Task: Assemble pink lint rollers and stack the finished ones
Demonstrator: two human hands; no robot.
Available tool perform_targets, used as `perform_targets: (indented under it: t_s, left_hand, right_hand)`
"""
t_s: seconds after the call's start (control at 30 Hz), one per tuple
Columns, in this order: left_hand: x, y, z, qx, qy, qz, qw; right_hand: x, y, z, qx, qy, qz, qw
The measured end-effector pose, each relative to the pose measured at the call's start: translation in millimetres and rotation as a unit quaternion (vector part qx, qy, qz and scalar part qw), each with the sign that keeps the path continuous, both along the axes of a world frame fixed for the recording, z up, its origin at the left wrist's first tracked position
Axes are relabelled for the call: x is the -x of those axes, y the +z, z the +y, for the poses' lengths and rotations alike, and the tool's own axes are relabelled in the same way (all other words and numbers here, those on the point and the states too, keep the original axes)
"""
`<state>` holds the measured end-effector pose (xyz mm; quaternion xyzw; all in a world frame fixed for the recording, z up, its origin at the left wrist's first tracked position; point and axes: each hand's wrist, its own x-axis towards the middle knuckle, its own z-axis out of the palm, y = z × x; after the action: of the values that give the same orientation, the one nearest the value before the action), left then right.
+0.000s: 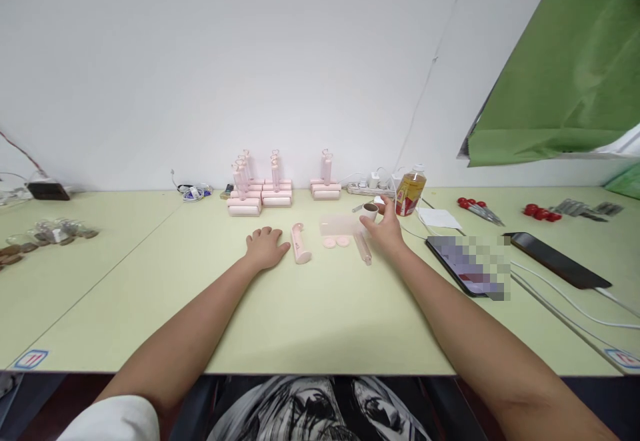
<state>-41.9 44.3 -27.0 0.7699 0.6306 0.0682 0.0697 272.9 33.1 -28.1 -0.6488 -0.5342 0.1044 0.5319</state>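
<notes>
While the left hand (pixel 265 247) lies flat and empty on the pale green table (pixel 310 314), fingers released, just beside a pink plastic handle piece (pixel 301 244), the right hand (pixel 387 227) grasps a small white cylindrical roll with a dark core (pixel 370 211) between thumb and fingers. Near it lie two round pink caps (pixel 336 242), a clear pink tube (pixel 363 247) and a translucent cover (pixel 340 225). Assembled pink rollers (pixel 260 194) stand by the wall.
</notes>
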Motion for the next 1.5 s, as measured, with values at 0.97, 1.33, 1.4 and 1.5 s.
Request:
perform_targets:
  t_s: [0.97,1.33,1.4,1.5]
  left_hand:
    - [-1.4,8.5,0.9,-0.102,0.076,-0.102,0.987]
    - [-18.5,13.1,-39.2,-0.236,-0.211,-0.255,0.914]
    - [-20.2,12.7,-41.4,-0.241,-0.240,-0.255,0.905]
    - [-21.3,14.9,-42.2,-0.263,-0.266,-0.230,0.899]
  right_hand:
    - [19.1,28.5,-25.8,-0.153,0.014,-0.059,0.986]
    - [72.5,28.9,-50.3,-0.026,0.316,0.229,0.920]
    - [75.9,27.3,-52.7,0.017,0.353,0.239,0.905]
    - [77.9,22.7,-53.2,0.034,0.373,0.238,0.896]
